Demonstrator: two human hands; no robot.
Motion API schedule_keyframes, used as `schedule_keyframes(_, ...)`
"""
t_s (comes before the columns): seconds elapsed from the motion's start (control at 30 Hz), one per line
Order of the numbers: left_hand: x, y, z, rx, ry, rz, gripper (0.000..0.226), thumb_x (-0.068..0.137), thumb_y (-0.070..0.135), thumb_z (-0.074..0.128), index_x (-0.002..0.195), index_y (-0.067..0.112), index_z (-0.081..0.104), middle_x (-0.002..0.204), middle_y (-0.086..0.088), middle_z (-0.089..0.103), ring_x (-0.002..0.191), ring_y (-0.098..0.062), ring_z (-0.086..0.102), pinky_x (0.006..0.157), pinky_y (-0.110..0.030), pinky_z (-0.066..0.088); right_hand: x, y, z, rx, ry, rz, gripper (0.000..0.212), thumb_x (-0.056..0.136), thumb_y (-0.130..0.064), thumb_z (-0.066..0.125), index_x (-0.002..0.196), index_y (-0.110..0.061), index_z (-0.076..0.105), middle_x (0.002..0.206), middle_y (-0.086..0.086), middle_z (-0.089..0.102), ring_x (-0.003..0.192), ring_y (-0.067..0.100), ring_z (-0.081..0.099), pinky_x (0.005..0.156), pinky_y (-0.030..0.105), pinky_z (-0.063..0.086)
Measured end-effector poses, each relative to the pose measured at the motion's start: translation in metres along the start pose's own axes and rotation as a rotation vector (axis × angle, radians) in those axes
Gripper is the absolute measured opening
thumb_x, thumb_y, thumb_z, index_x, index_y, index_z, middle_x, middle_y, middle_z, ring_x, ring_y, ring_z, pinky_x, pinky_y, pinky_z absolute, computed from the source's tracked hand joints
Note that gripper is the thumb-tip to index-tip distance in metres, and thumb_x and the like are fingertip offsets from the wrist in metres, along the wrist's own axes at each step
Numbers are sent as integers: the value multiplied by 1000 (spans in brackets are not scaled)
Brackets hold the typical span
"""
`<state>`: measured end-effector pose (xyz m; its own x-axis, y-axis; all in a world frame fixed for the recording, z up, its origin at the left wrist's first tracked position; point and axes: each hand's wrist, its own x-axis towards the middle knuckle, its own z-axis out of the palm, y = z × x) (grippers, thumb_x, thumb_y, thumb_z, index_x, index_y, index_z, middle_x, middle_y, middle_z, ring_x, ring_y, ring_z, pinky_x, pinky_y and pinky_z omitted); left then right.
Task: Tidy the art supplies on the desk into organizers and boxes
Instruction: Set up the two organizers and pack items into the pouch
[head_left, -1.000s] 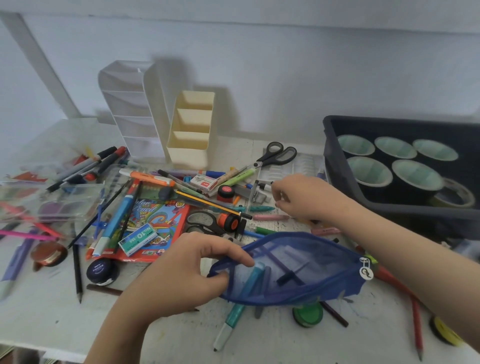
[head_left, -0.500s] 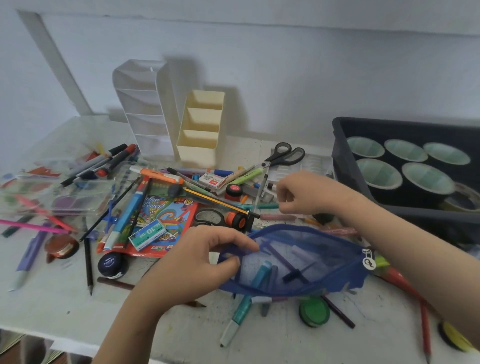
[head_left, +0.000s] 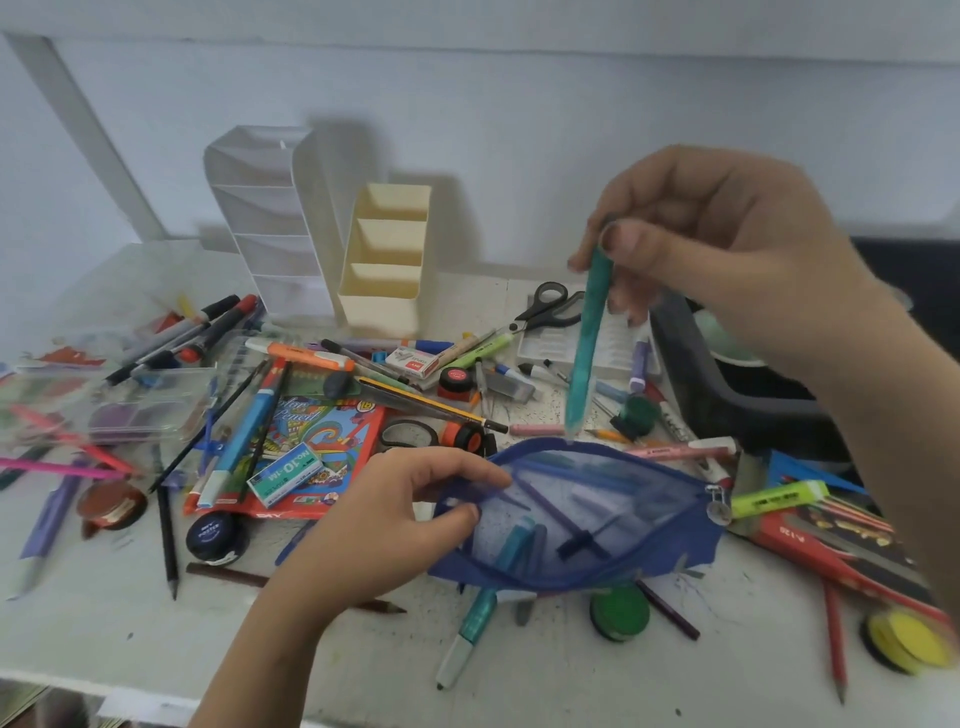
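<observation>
My left hand (head_left: 384, 525) pinched the blue mesh pouch (head_left: 623, 499) open while my right hand (head_left: 727, 260) gripped a teal pen (head_left: 587, 338) tip-down just above it, best lowered straight into its mouth.

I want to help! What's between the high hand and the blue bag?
Head view: a teal pen, pinched by the right hand, hangs tip-down over the open blue pouch.

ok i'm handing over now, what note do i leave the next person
Left hand pinches the blue mesh pouch at its rim, holding it open on the desk.
Right hand pinches the teal pen upright, tip above the opening.
Done: a few pens lie inside the pouch.
Left: drop this pen in, then sort the loose supplies; the cream organizer looks empty.
</observation>
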<state>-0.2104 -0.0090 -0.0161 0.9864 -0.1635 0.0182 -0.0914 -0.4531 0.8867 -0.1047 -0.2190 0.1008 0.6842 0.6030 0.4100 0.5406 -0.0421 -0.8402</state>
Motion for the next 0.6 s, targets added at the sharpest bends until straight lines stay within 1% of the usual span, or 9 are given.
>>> schedule_keyframes(0.07, 1, 0, 0, -9, 15, 0, 40, 81, -4, 59, 97, 31, 71, 96, 23, 69, 97, 5, 63, 77, -8, 48, -6, 1, 8, -16, -203, 96, 6, 88, -15, 61, 92, -10, 62, 80, 5, 72, 58, 11, 64, 54, 23, 54)
schedule_keyframes(0.17, 2, -1, 0, -6, 24, 6, 40, 81, -3, 59, 99, 31, 70, 96, 23, 69, 96, 4, 63, 78, -8, 48, -7, 16, 20, -312, -580, 277, 15, 85, -27, 63, 97, -19, 66, 82, -6, 72, 65, 8, 68, 64, 24, 57)
schedule_keyframes(0.2, 2, -1, 0, -5, 18, 4, 40, 81, -3, 59, 100, 32, 70, 97, 23, 69, 97, 3, 63, 78, -9, 48, -6, 23, 23, -374, -641, 321, 15, 87, -29, 63, 99, -21, 66, 83, -10, 71, 65, 7, 68, 64, 25, 57)
schedule_keyframes(0.23, 3, -1, 0, -6, 13, 2, 40, 82, -2, 59, 101, 32, 69, 98, 23, 69, 98, 3, 63, 78, -10, 49, -2, 31, 24, -409, -639, 345, 14, 89, -29, 61, 101, -23, 66, 83, -12, 70, 65, 6, 68, 62, 24, 57)
schedule_keyframes(0.27, 3, -1, 0, -8, 13, 2, 40, 82, -2, 58, 101, 31, 69, 99, 23, 68, 98, 3, 63, 78, -10, 49, 3, 41, 23, -434, -586, 360, 13, 91, -28, 59, 101, -24, 66, 83, -11, 70, 63, 6, 67, 58, 22, 55)
schedule_keyframes(0.33, 3, -1, 0, -11, 20, 3, 41, 82, -3, 58, 102, 31, 69, 100, 23, 68, 98, 2, 63, 78, -10, 48, 16, 63, 18, -533, -426, 401, 12, 92, -24, 55, 99, -24, 65, 81, -8, 69, 58, 6, 64, 48, 15, 47)
schedule_keyframes(0.4, 2, -1, 0, -18, 23, 2, 42, 82, -4, 58, 103, 31, 69, 100, 22, 69, 98, 3, 63, 78, -9, 48, 29, 87, 15, -752, -340, 404, 12, 92, -23, 54, 95, -23, 65, 80, -12, 62, 58, 4, 58, 49, 14, 41)
schedule_keyframes(0.5, 2, -2, 0, -13, 19, -7, 42, 83, -2, 58, 104, 33, 67, 101, 24, 68, 99, 4, 62, 78, -9, 48, 40, 116, 22, -932, -384, 399, 4, 89, -29, 58, 89, -27, 62, 83, -13, 55, 69, -4, 48, 56, 18, 37)
schedule_keyframes(0.6, 2, -3, -2, -16, 10, -13, 40, 84, 1, 58, 105, 34, 67, 102, 25, 67, 100, 3, 62, 78, -10, 49, 42, 136, 40, -1025, -497, 369, 22, 83, -41, 64, 96, -23, 60, 85, -12, 55, 76, 6, 54, 61, 22, 44)
